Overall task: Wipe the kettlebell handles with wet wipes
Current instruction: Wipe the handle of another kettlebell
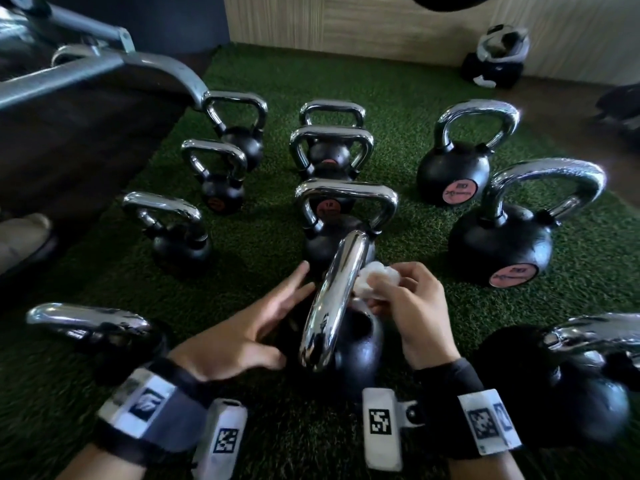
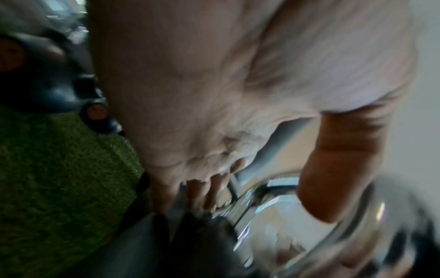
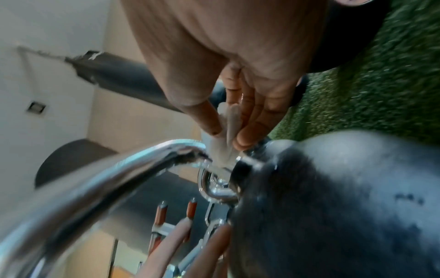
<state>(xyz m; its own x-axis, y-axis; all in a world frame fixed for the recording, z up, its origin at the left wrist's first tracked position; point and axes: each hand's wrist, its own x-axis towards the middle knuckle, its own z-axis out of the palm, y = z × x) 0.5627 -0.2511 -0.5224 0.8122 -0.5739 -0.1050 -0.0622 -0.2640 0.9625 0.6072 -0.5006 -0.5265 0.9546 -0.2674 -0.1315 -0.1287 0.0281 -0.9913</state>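
Observation:
A black kettlebell (image 1: pixel 358 351) with a chrome handle (image 1: pixel 334 299) stands on the turf right in front of me. My right hand (image 1: pixel 412 306) pinches a crumpled white wet wipe (image 1: pixel 372 278) and presses it against the far right side of that handle, near where it joins the ball. In the right wrist view the wet wipe (image 3: pixel 225 139) sits between thumb and fingers at the handle (image 3: pixel 100 186) base. My left hand (image 1: pixel 256 327) lies with straight fingers against the left side of the ball, holding nothing. The left wrist view is blurred; the fingers (image 2: pixel 197 190) reach the dark ball.
Several more chrome-handled kettlebells stand on the green turf (image 1: pixel 263 244): two big ones (image 1: pixel 502 237) at the right, one (image 1: pixel 104 327) at the near left, one (image 1: pixel 571 386) at the near right. A grey machine frame (image 1: pixel 104 74) is at the upper left.

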